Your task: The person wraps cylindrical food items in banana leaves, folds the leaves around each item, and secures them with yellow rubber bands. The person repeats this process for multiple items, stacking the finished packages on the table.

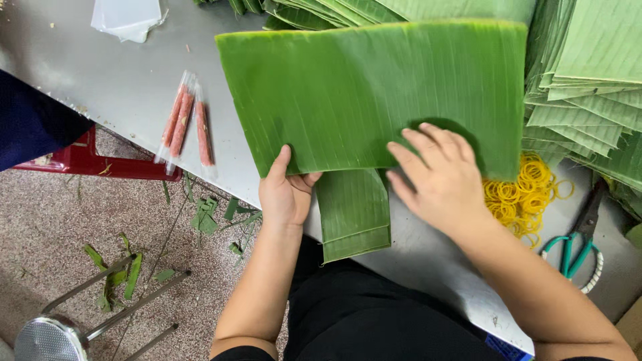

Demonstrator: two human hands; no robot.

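COUNT: one large banana leaf sheet, one narrow leaf strip under it, three wrapped sausage sticks, one scissors, rubber band pile | HANDS: left hand grip pinches sheet's near edge; right hand lies flat, fingers spread, on sheet | SURFACE: grey metal table, leaf stacks right; speckled floor with scraps.

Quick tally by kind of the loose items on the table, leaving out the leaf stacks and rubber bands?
Wrapped sausage sticks: 3
Scissors: 1
Clear plastic sheet pile: 1
Large banana leaf under both hands: 1
Narrow leaf strip beneath it: 1
Total: 7
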